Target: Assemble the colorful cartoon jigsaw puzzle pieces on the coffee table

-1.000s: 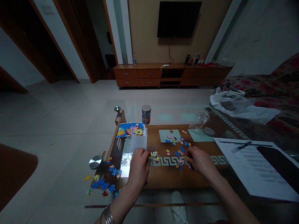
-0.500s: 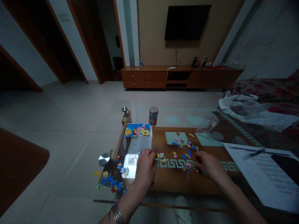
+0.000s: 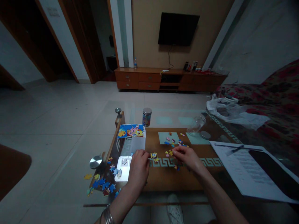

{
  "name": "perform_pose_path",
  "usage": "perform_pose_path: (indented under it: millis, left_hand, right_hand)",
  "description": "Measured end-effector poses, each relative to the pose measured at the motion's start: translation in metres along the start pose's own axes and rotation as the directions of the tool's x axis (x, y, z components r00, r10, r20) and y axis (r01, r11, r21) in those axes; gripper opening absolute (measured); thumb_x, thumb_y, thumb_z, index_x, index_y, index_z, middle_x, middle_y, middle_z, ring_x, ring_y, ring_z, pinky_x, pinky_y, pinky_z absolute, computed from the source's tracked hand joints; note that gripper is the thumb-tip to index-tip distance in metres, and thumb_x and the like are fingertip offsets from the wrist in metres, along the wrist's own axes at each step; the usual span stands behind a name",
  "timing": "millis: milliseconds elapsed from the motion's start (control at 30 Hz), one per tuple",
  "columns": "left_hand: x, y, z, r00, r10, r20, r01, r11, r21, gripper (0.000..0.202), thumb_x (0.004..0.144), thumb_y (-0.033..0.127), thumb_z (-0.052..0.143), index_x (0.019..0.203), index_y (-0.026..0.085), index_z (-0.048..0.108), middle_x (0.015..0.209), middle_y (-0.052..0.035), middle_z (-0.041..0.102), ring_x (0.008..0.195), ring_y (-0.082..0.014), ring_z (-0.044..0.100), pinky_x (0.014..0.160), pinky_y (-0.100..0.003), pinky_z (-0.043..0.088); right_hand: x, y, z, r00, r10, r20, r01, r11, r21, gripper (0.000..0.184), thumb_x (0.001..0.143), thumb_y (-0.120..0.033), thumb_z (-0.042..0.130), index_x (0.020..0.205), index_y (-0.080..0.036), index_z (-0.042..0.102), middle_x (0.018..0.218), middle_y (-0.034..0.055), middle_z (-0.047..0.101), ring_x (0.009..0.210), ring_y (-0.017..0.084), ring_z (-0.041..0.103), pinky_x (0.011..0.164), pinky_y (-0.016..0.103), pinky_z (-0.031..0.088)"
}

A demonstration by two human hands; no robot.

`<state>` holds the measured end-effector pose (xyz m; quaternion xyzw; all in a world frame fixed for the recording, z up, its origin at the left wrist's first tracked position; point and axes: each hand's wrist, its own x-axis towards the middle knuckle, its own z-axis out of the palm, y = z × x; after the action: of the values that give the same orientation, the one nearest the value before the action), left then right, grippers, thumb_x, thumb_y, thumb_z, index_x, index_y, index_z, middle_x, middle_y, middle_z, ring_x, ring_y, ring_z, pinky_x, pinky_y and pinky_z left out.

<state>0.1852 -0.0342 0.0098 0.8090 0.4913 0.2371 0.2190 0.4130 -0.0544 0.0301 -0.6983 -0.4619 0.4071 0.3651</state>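
Note:
I sit at a glass-topped wooden coffee table (image 3: 163,179) strewn with small coloured puzzle pieces. My left hand (image 3: 138,166) rests knuckles-up with fingers curled, its fingertips beside a yellow joined piece (image 3: 154,155); whether it holds anything is hidden. My right hand (image 3: 187,156) lies over a scatter of pieces (image 3: 172,141), fingers bent and pinched near a pink and yellow piece (image 3: 168,152). A second heap of blue and yellow pieces (image 3: 105,185) lies at the table's left corner. A cartoon picture card (image 3: 130,130) lies beyond my left hand.
A printed tin (image 3: 147,116) stands at the table's far edge, with a tipped glass jar (image 3: 196,125) and its lid (image 3: 205,134) to the right. Printed papers (image 3: 247,168) cover the right side. A white plastic bag (image 3: 231,110) and a floral sofa (image 3: 275,90) lie beyond.
My right hand has slid left across the scattered pieces toward the pink and yellow piece. My left hand has stayed by the yellow piece. The camera has shifted slightly.

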Motion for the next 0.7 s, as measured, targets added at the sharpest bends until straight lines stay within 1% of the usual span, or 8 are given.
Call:
perform_pose_path:
  millis: [100, 200, 367, 500, 600, 700]
  left_hand:
    - [-0.001, 0.000, -0.001, 1.000, -0.003, -0.002, 0.003, 1.000, 0.003, 0.024, 0.081, 0.002, 0.046, 0.087, 0.019, 0.061, 0.094, -0.0061, 0.059, 0.095, -0.0226, 0.052, 0.084, -0.035, 0.044]
    - [-0.001, 0.000, -0.001, 1.000, -0.006, -0.001, 0.006, 1.000, -0.001, 0.023, 0.082, 0.003, 0.046, 0.087, 0.019, 0.061, 0.094, -0.0064, 0.059, 0.095, -0.0230, 0.052, 0.083, -0.035, 0.043]
    - [0.000, -0.002, -0.001, 1.000, -0.010, 0.001, 0.010, 1.000, -0.026, 0.023, 0.081, 0.004, 0.046, 0.088, 0.019, 0.061, 0.094, -0.0067, 0.059, 0.095, -0.0235, 0.052, 0.084, -0.036, 0.043]
    - [-0.001, 0.001, -0.001, 1.000, -0.027, -0.002, 0.026, 0.998, -0.060, 0.025, 0.081, 0.003, 0.044, 0.088, 0.020, 0.060, 0.094, -0.0066, 0.060, 0.096, -0.0244, 0.051, 0.085, -0.038, 0.041]
    - [-0.004, 0.004, 0.002, 0.998, -0.058, -0.011, 0.057, 0.993, -0.104, 0.023, 0.080, 0.004, 0.044, 0.089, 0.020, 0.059, 0.094, -0.0073, 0.061, 0.095, -0.0252, 0.052, 0.084, -0.040, 0.041]
    - [-0.007, 0.008, 0.008, 0.994, -0.106, -0.023, 0.100, 0.978, -0.182, 0.017, 0.080, 0.008, 0.049, 0.091, 0.019, 0.056, 0.093, -0.0074, 0.061, 0.091, -0.0243, 0.054, 0.081, -0.038, 0.043]
  right_hand:
    - [-0.001, -0.004, 0.006, 0.999, 0.028, 0.027, -0.029, 0.999, 0.026, 0.024, 0.067, -0.042, 0.060, 0.069, -0.019, 0.063, 0.057, -0.0011, 0.058, 0.051, 0.013, 0.049, 0.050, 0.025, 0.037]
    - [0.000, -0.005, 0.011, 0.999, 0.033, 0.038, -0.035, 0.998, 0.045, 0.023, 0.066, -0.040, 0.062, 0.070, -0.018, 0.065, 0.058, 0.0000, 0.060, 0.053, 0.014, 0.052, 0.052, 0.026, 0.039]
    - [0.005, -0.003, 0.023, 0.998, 0.019, 0.051, -0.022, 0.998, 0.055, 0.018, 0.068, -0.036, 0.060, 0.070, -0.018, 0.065, 0.057, -0.0005, 0.061, 0.052, 0.013, 0.053, 0.053, 0.025, 0.040]
    - [0.007, -0.004, 0.033, 0.997, 0.036, 0.072, -0.040, 0.998, 0.056, 0.018, 0.068, -0.036, 0.060, 0.071, -0.019, 0.064, 0.057, -0.0007, 0.061, 0.052, 0.014, 0.054, 0.052, 0.025, 0.040]
    - [0.005, -0.008, 0.043, 0.997, -0.006, 0.079, 0.002, 0.999, 0.052, 0.019, 0.066, -0.037, 0.063, 0.069, -0.019, 0.063, 0.058, -0.0007, 0.061, 0.054, 0.015, 0.055, 0.054, 0.026, 0.043]
    - [0.001, -0.013, 0.055, 0.994, -0.050, 0.095, 0.044, 0.997, 0.060, 0.017, 0.064, -0.036, 0.063, 0.067, -0.019, 0.063, 0.058, -0.0014, 0.060, 0.054, 0.014, 0.054, 0.054, 0.026, 0.043]
